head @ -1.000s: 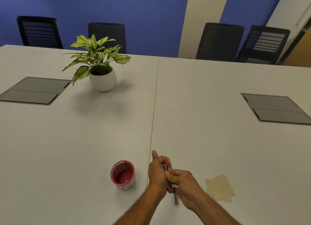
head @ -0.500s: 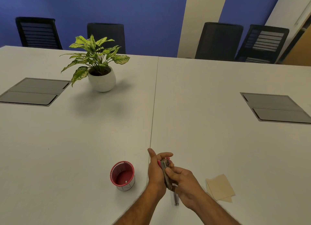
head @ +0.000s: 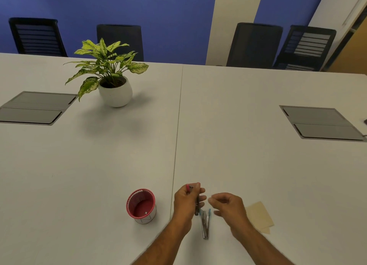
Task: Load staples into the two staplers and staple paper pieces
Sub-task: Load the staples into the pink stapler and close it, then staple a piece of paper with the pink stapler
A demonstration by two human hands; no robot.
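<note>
My left hand (head: pixel 185 200) grips a small red-and-metal stapler (head: pixel 196 202), held nearly upright above the white table (head: pixel 258 165). A second stapler (head: pixel 205 224), metal with blue trim, lies on the table just below it, between my two wrists. My right hand (head: pixel 228 208) hovers to the right of the held stapler, apart from it, fingers loosely curled; I cannot tell whether anything small sits between the fingertips. Beige paper pieces (head: pixel 259 218) lie on the table right of that hand.
A red-lined round cup (head: pixel 141 206) stands left of my left hand, with a small pale speck on its bottom. A potted plant (head: pixel 111 80) is far left, grey floor-box lids (head: pixel 33 108) (head: pixel 321 123) sit on both sides, and black chairs (head: pixel 254 44) line the far edge.
My right hand has let go of the red stapler and drawn away to the right. The left hand alone now holds it, and the blue stapler beneath has come into view.
</note>
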